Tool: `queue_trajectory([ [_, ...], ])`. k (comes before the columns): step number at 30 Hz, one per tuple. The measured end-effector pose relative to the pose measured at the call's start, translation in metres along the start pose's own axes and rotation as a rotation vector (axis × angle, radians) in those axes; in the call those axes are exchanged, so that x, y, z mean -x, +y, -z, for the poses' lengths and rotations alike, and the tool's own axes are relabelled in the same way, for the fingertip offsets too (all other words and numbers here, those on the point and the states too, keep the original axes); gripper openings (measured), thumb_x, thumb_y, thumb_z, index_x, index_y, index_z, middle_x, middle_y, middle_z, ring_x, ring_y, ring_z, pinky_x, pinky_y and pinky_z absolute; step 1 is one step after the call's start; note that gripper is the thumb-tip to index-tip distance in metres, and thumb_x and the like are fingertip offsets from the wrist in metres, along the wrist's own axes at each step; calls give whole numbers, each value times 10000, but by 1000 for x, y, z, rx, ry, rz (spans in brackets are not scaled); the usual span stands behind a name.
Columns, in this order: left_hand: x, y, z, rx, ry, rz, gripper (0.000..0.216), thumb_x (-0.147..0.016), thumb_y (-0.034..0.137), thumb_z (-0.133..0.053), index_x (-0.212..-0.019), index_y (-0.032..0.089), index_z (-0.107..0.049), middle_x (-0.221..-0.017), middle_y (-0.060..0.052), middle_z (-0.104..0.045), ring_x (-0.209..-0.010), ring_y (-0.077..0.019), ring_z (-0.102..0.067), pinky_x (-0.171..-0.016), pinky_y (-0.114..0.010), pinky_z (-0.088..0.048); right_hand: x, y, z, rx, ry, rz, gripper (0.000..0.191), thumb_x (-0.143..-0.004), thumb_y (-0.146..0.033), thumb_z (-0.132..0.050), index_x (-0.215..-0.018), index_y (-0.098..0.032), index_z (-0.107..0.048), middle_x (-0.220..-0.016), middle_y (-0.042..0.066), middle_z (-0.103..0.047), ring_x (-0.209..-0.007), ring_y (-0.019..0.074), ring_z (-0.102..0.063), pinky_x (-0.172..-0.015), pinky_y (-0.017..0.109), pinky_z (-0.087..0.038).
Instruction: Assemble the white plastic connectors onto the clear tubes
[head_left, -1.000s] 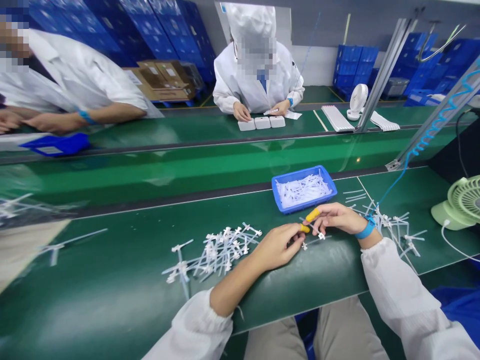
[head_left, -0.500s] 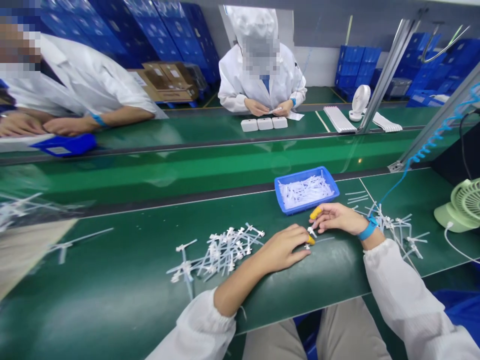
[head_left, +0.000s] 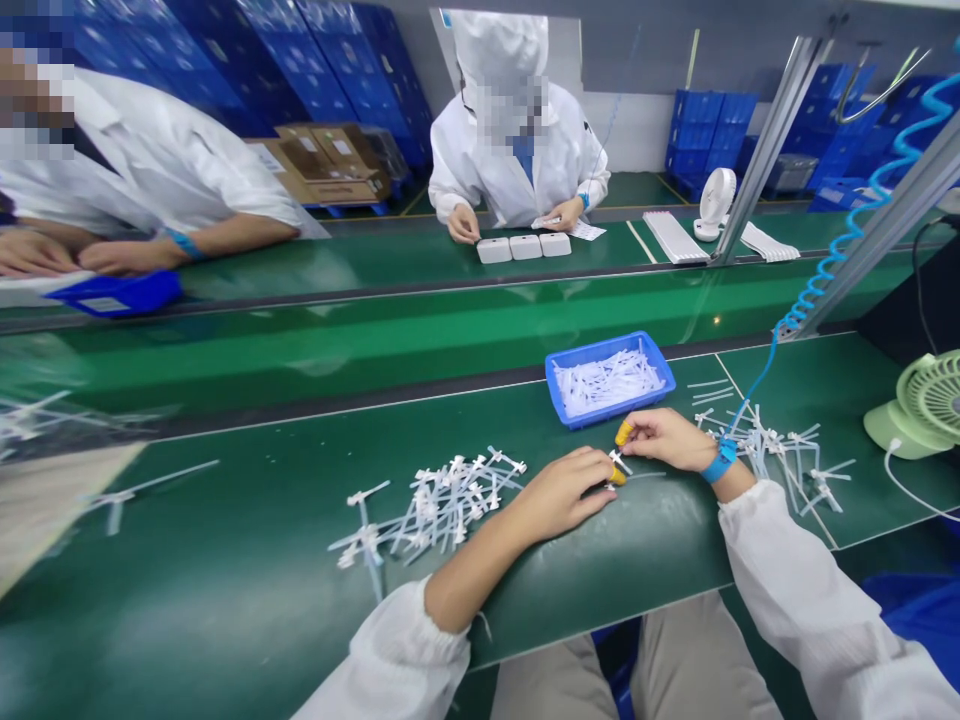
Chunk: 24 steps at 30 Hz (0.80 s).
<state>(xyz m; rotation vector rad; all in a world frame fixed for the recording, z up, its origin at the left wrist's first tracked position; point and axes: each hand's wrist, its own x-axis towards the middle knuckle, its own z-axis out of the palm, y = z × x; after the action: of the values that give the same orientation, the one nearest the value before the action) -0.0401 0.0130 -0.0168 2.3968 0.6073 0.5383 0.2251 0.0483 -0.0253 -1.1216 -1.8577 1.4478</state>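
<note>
Between closer hands, white clip (head_left: 619, 462) unchanged.

No lettering, number, brand or sign can be read anywhere in this view. The cardboard boxes (head_left: 322, 160), far beyond the left hand (head_left: 559, 492) across the belt, carry pale stickers, but whatever is printed on them is too small and blurred to make out. The paper slip (head_left: 581, 231) lying far beyond the right hand (head_left: 667, 438), beside the three white cases (head_left: 524, 246), shows no legible print either. The blue tray (head_left: 609, 377) just beyond the right hand has plain walls, and the stacked blue crates (head_left: 705, 125) well beyond it bear no markings that can be read.
</note>
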Motion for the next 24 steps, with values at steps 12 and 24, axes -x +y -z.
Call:
queue_trajectory([
  [12,0,-2,0,6,78,46,148,-1088,348,-645,-1071,215,-706,-1061,-61,-737,-1025,-219,-677,-932,-332,-524,4,-3,9,215,41,-5,175,-921,-357,-784,-952,-190,-822,-826,24,-797,-748,175,-697,-705,264,-499],
  [24,-1,-6,-9,-27,148,147,198,-1105,286,-565,-1227,217,-704,-1229,-89,-686,-1116,-230,-668,-1019,-368,-563,11,-18,4,343,31,69,145,-958,-339,-760,-959,-236,-861,-815,3,-814,-741,183,-719,-717,273,-504],
])
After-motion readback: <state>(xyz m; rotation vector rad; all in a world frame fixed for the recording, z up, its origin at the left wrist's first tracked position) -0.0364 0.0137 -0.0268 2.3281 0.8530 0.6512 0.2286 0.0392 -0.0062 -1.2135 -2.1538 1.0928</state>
